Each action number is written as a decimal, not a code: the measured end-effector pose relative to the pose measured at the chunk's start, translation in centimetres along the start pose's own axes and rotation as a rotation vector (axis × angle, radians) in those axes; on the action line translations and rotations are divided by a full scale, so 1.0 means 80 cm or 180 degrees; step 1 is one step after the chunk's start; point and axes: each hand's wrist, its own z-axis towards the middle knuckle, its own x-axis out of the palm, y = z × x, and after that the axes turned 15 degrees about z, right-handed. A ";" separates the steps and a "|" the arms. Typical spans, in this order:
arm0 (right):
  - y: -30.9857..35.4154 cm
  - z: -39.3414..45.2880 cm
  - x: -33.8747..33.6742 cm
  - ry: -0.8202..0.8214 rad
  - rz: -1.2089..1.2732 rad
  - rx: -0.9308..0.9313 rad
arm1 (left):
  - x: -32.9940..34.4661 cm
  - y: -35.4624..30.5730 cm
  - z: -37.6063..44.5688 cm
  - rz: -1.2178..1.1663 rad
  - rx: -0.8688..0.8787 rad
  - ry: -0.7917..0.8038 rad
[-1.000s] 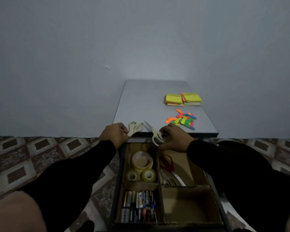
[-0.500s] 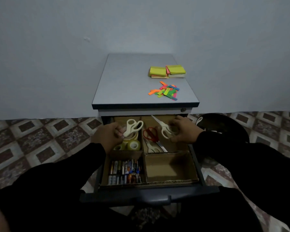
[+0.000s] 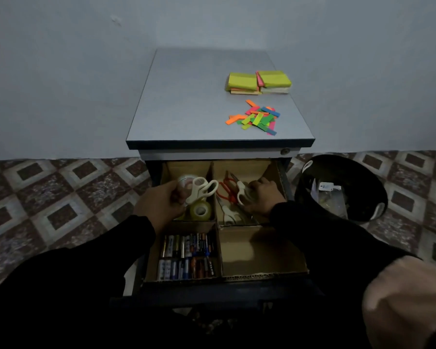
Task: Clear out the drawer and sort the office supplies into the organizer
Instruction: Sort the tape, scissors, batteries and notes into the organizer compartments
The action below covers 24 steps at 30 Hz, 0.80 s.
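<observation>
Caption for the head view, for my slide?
Each hand, left hand and right hand, holds white scissors over the drawer organizer.

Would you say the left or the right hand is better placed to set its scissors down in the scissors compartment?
Right. The right hand already holds its white scissors inside that compartment; the left hand is over the tape rolls.

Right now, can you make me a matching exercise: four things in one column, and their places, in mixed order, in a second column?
Things:
1. batteries
2. red scissors
3. sticky note pads
4. tape rolls

Places:
A. on the cabinet top
B. front left compartment
C. back right compartment
D. back left compartment

Pairs: 1-B, 2-C, 3-A, 4-D
</observation>
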 end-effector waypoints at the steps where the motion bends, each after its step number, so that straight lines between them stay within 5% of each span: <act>1: -0.002 0.005 0.003 0.0022 -0.0058 0.0011 | 0.002 0.002 0.002 -0.0005 0.0003 -0.0001; 24: -0.045 0.068 0.036 0.0305 -0.0706 -0.0092 | 0.029 0.018 0.012 -0.0157 0.0007 0.0096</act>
